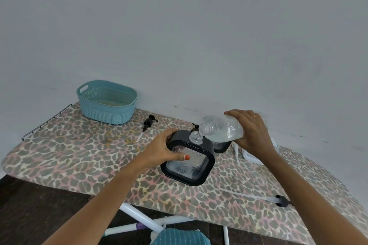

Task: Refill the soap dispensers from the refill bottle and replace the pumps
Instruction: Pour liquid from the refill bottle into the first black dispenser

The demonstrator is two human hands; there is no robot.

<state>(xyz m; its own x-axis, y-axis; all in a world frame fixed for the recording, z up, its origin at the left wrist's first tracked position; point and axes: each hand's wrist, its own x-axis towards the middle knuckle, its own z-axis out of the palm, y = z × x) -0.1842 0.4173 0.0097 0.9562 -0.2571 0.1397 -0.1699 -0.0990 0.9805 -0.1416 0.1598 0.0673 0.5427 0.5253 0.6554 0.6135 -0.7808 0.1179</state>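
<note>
My left hand [162, 150] grips a square soap dispenser [189, 163] with a black frame and clear body; it is tilted and its threaded neck is uncapped. My right hand [252, 132] holds the clear refill bottle [222, 128] on its side, its open mouth just above the dispenser's neck, pale liquid lying in its lower half. A second black dispenser [221, 146] stands behind, mostly hidden by the bottle. One black pump [147, 125] with its tube lies near the basket. Another pump [278, 200] lies at the near right edge.
Everything sits on a leopard-print ironing board [79, 155] against a grey wall. A teal plastic basket [107, 102] stands at the back left. A white object [253, 157] lies behind my right wrist. The board's white legs [143, 220] and dark floor show below.
</note>
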